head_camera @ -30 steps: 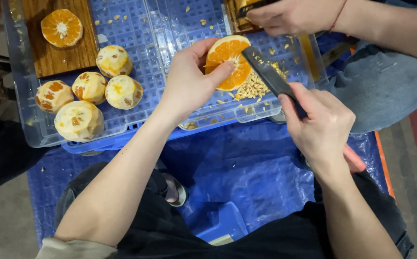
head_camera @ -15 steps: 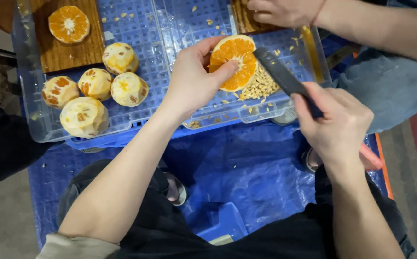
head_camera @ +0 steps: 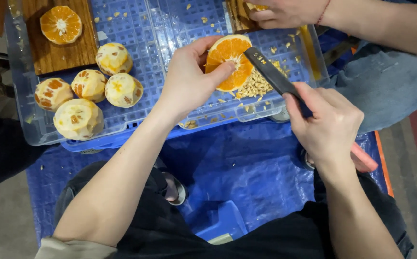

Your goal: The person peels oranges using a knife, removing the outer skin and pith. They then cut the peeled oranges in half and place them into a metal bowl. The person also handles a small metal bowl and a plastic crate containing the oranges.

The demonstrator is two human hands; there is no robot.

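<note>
1. Two hands are at work over the clear plastic tray (head_camera: 36, 129), which lies on a blue perforated crate (head_camera: 136, 29), so what falls from the fruit stays inside.
2. Your left hand (head_camera: 189, 81) is clamped on the halved orange with its cut face up (head_camera: 230, 60); thumb and fingers close around its edge, and the face is tilted toward you so you can see the flesh.
3. Your right hand (head_camera: 330, 122) is wrapped tight around the handle of the dark-bladed knife (head_camera: 271, 72). Its tip rests at the centre of the cut face, where the seeds sit.
4. Under the orange lies a heap of pale seeds (head_camera: 256, 86), just below the blade, so it seems the seeds drop there.
5. Four peeled oranges (head_camera: 91, 84) wait together at the left of the tray, apart from the seeds.
6. On the brown wooden board (head_camera: 50, 52) lies another orange half (head_camera: 61, 24), face up.
7. Another person's hand (head_camera: 287, 12) holds a piece of fruit at the far edge; I cannot tell how.
</note>
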